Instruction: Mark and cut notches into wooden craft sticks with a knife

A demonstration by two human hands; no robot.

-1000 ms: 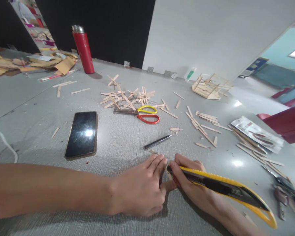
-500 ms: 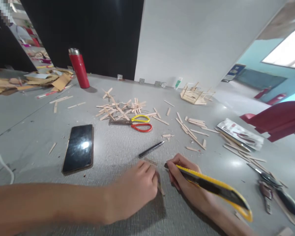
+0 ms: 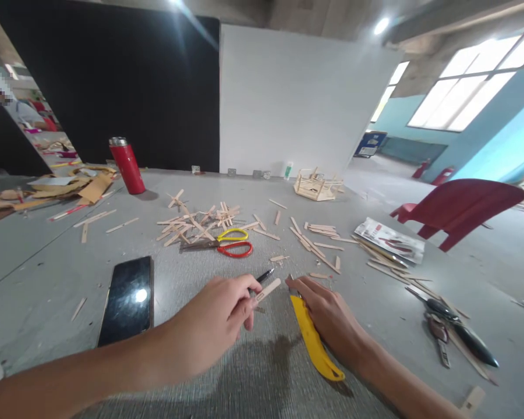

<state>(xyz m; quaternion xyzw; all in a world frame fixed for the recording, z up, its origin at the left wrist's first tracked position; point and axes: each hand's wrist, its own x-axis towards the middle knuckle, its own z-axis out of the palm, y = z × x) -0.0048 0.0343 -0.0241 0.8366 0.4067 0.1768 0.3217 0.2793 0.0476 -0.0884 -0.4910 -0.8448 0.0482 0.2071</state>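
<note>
My left hand is raised a little over the table, its thumb and fingers pinching a short wooden craft stick that points up to the right. A black pen lies just behind those fingers, partly covered by them. My right hand is closed at the front end of a yellow utility knife, palm down. The knife's handle slants toward me along the left of the hand, and its blade tip shows by the fingertips. Scissors with yellow and red handles rest beyond my left hand.
A phone lies at left, near my forearm. Loose craft sticks are heaped mid-table, with more at right. Pliers, a white packet and a stick frame are on the right. A red flask stands at back left.
The view has tilted up. My left hand has risen from the table with the craft stick pinched in it. The knife in my right hand has swung round, its handle now pointing toward me.
</note>
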